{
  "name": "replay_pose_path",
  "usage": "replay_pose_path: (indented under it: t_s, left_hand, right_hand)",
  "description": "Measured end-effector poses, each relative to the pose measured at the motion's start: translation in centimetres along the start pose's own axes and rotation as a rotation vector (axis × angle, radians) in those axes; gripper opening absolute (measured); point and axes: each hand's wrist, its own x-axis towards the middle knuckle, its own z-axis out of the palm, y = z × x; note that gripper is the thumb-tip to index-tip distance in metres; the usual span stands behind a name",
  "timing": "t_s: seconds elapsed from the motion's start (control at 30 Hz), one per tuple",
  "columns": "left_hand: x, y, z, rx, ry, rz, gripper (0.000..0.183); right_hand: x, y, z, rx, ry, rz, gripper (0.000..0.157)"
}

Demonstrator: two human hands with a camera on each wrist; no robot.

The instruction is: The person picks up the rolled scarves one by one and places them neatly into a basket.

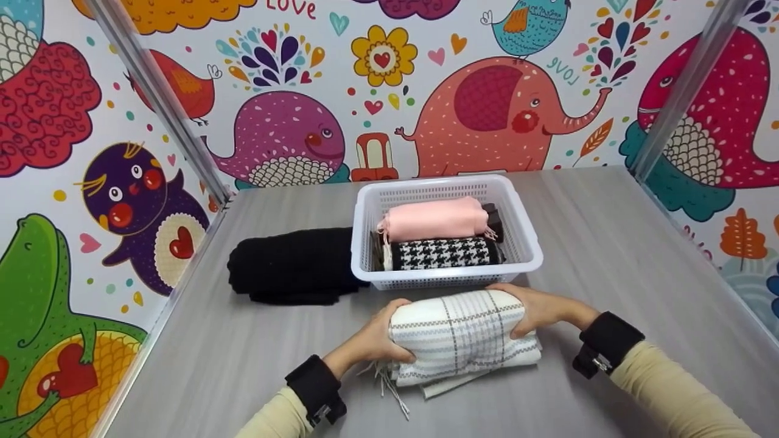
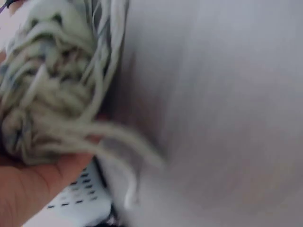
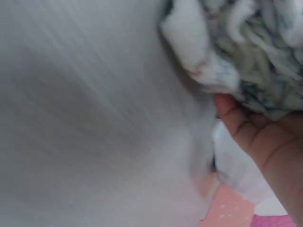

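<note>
- From where I stand, the white plaid cloth point(image 1: 456, 334) is on the near part of the grey table point(image 1: 201, 365), in front of the basket, folded into a thick bundle
- The left hand point(image 1: 380, 337) is clamped on one end of it, thumb on the near side and fingers toward the far side
- The right hand point(image 1: 535, 310) grips the opposite end in the same way, so the cloth is pinned between the two
- I'd judge the step in hand to be gathering this cloth into a compact roll, since a lower layer sticks out along its near edge and fringe point(image 2: 109, 130) trails loose from its left end
- The next move, to my mind, calls for squeezing evenly from both ends and tucking that layer under, then a level lift so the roll doesn't sag open
- The white plastic basket point(image 1: 531, 249) stands just beyond the hands, its walls full of small slots
- Inside lie a pink roll point(image 1: 435, 219) toward the back and a black-and-white houndstooth roll point(image 1: 444, 253) in front of it
- Something dark brown point(image 1: 494, 222) shows past the pink one's right end, too hidden for me to name
- Outside, a black folded cloth point(image 1: 292, 261) lies at the basket's left side; I can't tell whether they touch
</note>
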Motion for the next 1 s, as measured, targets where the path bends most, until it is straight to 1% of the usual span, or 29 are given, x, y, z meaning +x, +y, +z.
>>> replay_pose_path:
  t_s: [0.1, 0.27, 0.37, 0.43, 0.5, 0.63, 0.73, 0.8, 0.87, 0.93, 1.0]
  left_hand:
    - [0.0, 0.0, 0.3, -0.041, 0.032, 0.003, 0.088]
    - [0.0, 0.5, 0.1, -0.077, 0.044, 0.005, 0.086]
    - [-0.2, 1.1, -0.2, -0.036, 0.056, 0.018, 0.086]
    - [-0.4, 1.6, -0.6, 0.016, 0.069, 0.031, 0.086]
    - [-0.6, 2.2, -1.0, 0.065, 0.081, 0.049, 0.086]
    - [-0.9, 3.7, -2.2, 0.112, 0.099, 0.095, 0.087]
    - [-1.1, 5.0, -3.3, 0.100, 0.109, 0.110, 0.089]
    - [-1.2, 5.9, -4.2, 0.090, 0.124, 0.113, 0.090]
    - [-1.0, 6.7, -5.1, 0.083, 0.143, 0.134, 0.091]
    - [-0.5, 7.6, -6.1, 0.085, 0.167, 0.166, 0.091]
    - [0.1, 8.5, -7.3, 0.100, 0.189, 0.198, 0.091]
  right_hand:
    - [-0.1, 0.3, 0.2, 0.019, 0.042, -0.011, 0.084]
    - [-0.4, 0.1, 0.4, 0.074, 0.081, -0.014, 0.081]
    - [-0.6, -0.7, 0.5, 0.078, 0.106, -0.037, 0.080]
    - [-0.8, -1.4, 0.6, 0.043, 0.142, -0.051, 0.080]
    - [-1.2, -2.2, 0.7, -0.021, 0.192, -0.055, 0.081]
    - [-1.7, -4.0, 0.5, -0.132, 0.276, -0.062, 0.082]
    - [-1.9, -5.8, 0.1, -0.202, 0.318, -0.079, 0.082]
    - [-1.7, -7.0, -0.4, -0.228, 0.343, -0.117, 0.083]
    - [-1.5, -8.3, -1.1, -0.244, 0.370, -0.173, 0.083]
    - [-1.1, -9.7, -2.2, -0.240, 0.396, -0.237, 0.083]
    - [-0.5, -11.2, -3.3, -0.231, 0.408, -0.281, 0.081]
